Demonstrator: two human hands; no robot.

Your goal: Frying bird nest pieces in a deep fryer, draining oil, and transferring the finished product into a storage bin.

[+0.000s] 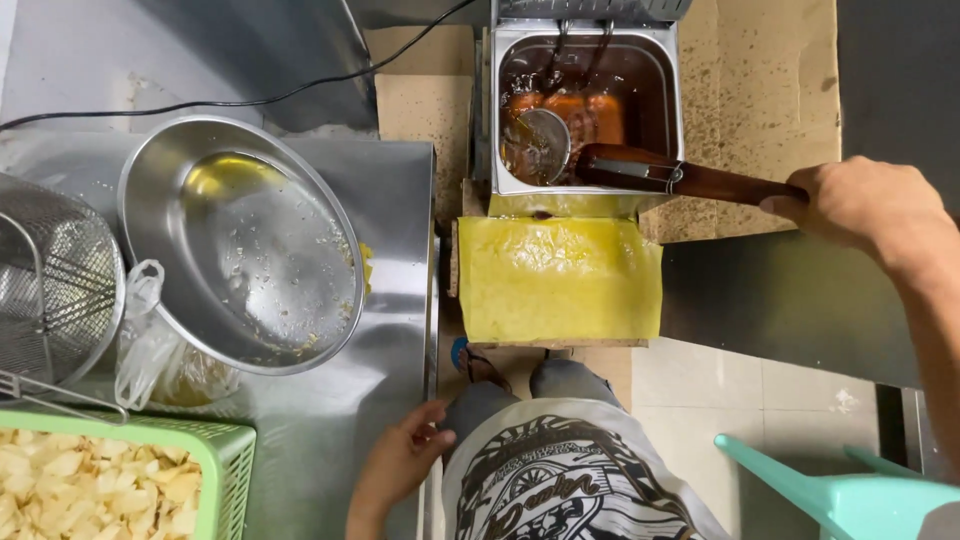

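Note:
My right hand (868, 205) grips the brown wooden handle of a skimmer ladle (640, 172), whose round mesh head (540, 145) dips into dark oil in a steel deep fryer (585, 105). My left hand (402, 462) rests on the edge of the steel counter (390, 200) with curled fingers, holding nothing. A big empty steel bowl (245, 245) sits on the counter to the left. A green basket (215, 450) of pale raw chips stands at the lower left.
A wire fry basket (55, 280) lies at the far left beside a clear plastic bag (150, 350). An oily yellow sheet (560, 280) covers a board in front of the fryer. Cardboard lines the wall behind. A teal plastic chair (830, 490) is at lower right.

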